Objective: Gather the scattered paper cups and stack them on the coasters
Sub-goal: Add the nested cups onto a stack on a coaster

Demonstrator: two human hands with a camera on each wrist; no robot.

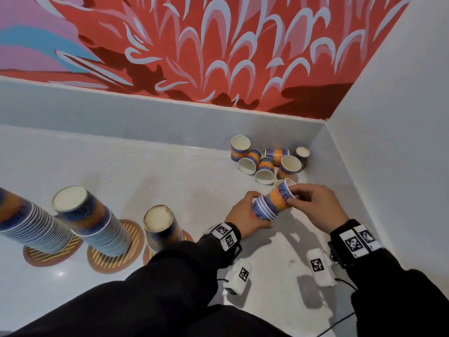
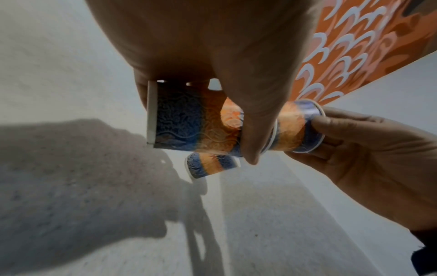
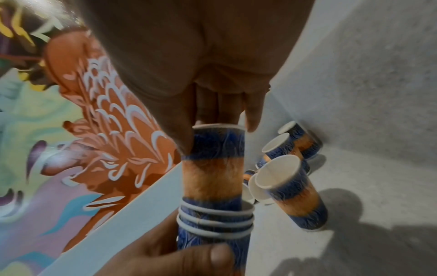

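Note:
My left hand (image 1: 245, 216) grips a short nested stack of blue-and-orange paper cups (image 1: 262, 210), tilted with rims up to the right. My right hand (image 1: 308, 203) pinches the rim of a single cup (image 1: 281, 194) that sits partly inside that stack. In the right wrist view the single cup (image 3: 212, 168) stands in the ringed stack (image 3: 212, 224). The left wrist view has the stack (image 2: 189, 123) under my left thumb. Several loose cups (image 1: 267, 161) lie scattered in the far right corner. Three tall upside-down cup stacks (image 1: 97, 222) stand on round striped coasters (image 1: 114, 259) at the left.
A white wall (image 1: 388, 117) rises close on the right, and a low white ledge (image 1: 145, 113) runs along the back under a red mural. Two white tagged blocks (image 1: 320, 266) lie on the white surface near my wrists, with a black cable beside them.

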